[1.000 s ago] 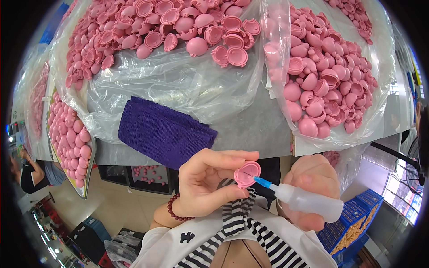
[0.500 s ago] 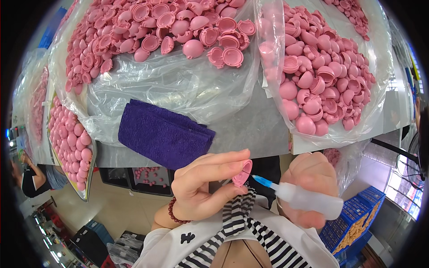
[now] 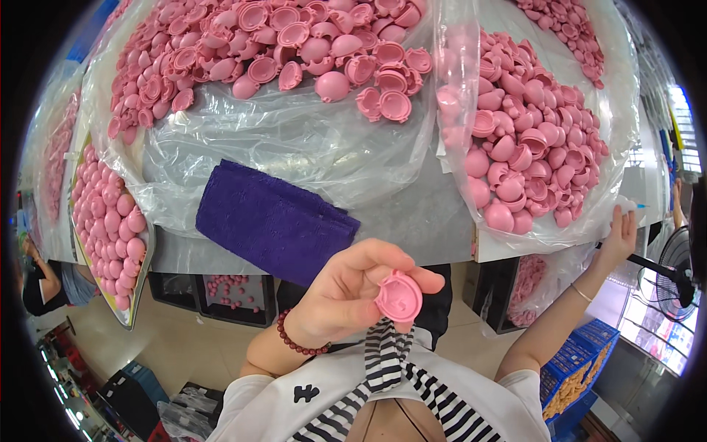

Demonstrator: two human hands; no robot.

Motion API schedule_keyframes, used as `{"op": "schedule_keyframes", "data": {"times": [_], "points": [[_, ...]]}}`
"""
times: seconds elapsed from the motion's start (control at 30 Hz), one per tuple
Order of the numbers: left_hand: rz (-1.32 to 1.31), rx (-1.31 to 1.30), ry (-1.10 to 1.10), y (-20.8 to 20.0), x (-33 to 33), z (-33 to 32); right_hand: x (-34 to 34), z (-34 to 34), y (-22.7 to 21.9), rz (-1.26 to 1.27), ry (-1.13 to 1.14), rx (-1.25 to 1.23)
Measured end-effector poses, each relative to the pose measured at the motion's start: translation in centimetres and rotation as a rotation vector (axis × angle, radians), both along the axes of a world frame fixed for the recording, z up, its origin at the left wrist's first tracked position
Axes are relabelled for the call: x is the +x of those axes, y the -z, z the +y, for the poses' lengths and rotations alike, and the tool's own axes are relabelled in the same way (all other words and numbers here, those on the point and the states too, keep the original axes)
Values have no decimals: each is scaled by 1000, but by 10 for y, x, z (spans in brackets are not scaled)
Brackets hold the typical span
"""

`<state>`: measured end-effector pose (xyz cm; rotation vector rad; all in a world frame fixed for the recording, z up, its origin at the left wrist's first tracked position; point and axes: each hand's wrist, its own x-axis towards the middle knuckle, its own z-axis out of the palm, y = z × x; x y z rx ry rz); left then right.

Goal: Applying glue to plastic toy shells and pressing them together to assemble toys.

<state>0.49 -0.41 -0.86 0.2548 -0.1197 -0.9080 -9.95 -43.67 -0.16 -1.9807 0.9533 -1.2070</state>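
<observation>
Between the fingertips of my left hand (image 3: pixel 350 291) is a pink plastic half shell (image 3: pixel 400 297), its hollow side turned up towards me. Far out to the right, past the table's edge, my right hand (image 3: pixel 621 234) grips a small whitish squeeze bottle (image 3: pixel 624 204) with a blue needle tip; most of the bottle is hidden or faint there. A folded purple cloth (image 3: pixel 272 221) lies on the table just beyond my left hand.
Pink half shells (image 3: pixel 294 44) heap on clear plastic sheeting (image 3: pixel 294 144) ahead, with another heap (image 3: pixel 537 140) to the right. Pink balls fill a tray (image 3: pixel 149 258) at left. Black bins (image 3: pixel 236 317), blue crates (image 3: pixel 582 353) and a fan (image 3: pixel 674 272) stand around the table.
My right hand has carried the squeeze bottle away from the shell, far to the right. My left hand has turned the shell so that its hollow faces me.
</observation>
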Motion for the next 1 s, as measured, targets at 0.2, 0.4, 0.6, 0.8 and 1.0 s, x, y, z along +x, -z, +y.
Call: {"op": "schedule_keyframes", "data": {"times": [0.2,0.4,0.6,0.8,1.0], "points": [[-401,190,-203,-4,-1,5,10,11,5,-99,-18,-101],[-611,414,-354,-11,-2,4,24,141,-43,442,-295,-597],[-533,399,-300,-13,-3,0,32,160,-43,710,-307,-461],[-482,401,-267,-12,-2,1,32,163,-46,691,-270,-337],[-508,417,-273,-10,-1,2,34,184,-41,557,-266,-388]]}}
